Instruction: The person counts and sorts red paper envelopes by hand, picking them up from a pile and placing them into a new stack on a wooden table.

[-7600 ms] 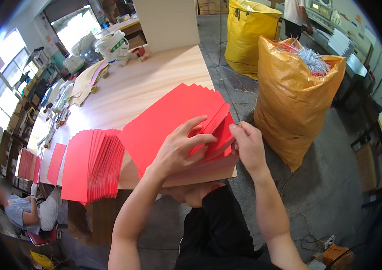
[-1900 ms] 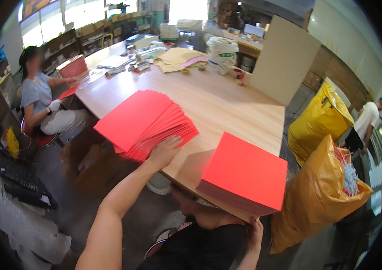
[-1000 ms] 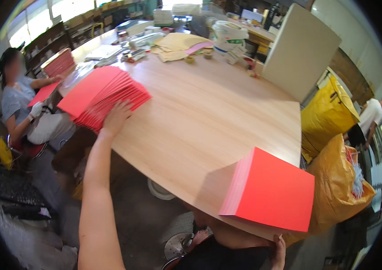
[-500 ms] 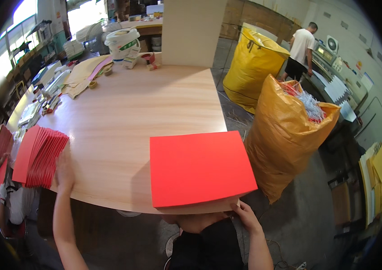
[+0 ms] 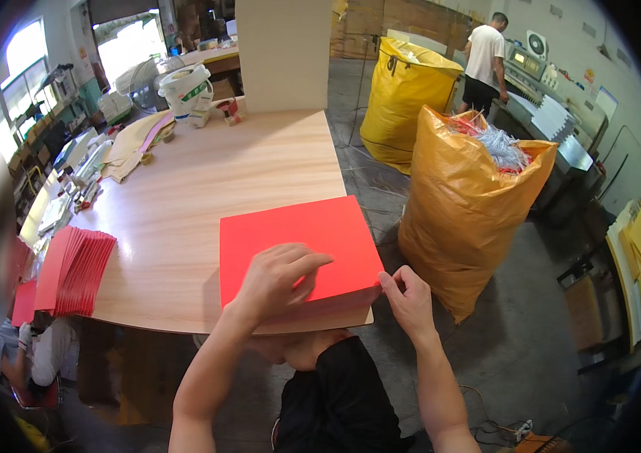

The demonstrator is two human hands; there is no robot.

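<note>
A thick stack of red paper sheets (image 5: 302,226) lies at the near right edge of the wooden table. Over its near part hovers my left hand (image 5: 275,283), fingers loosely bent and apart, with nothing visible in it. My right hand (image 5: 409,302) is at the stack's near right corner, its thumb and bent index finger closed at the sheet edges; how many sheets are between them is too small to tell. Away to the left, a fanned pile of folded red paper (image 5: 75,268) stands on the table's edge.
The wooden table (image 5: 207,181) carries a white bucket (image 5: 187,92), tape rolls and brown paper (image 5: 135,147) at its far side. On the right stand an orange sack (image 5: 471,219) of paper shreds and a yellow sack (image 5: 407,106). One person works behind them; another sits at left.
My left hand has left the fanned red pile and moved right, over the red stack. My right hand has risen from below the table edge to the stack's corner. The view has shifted.
</note>
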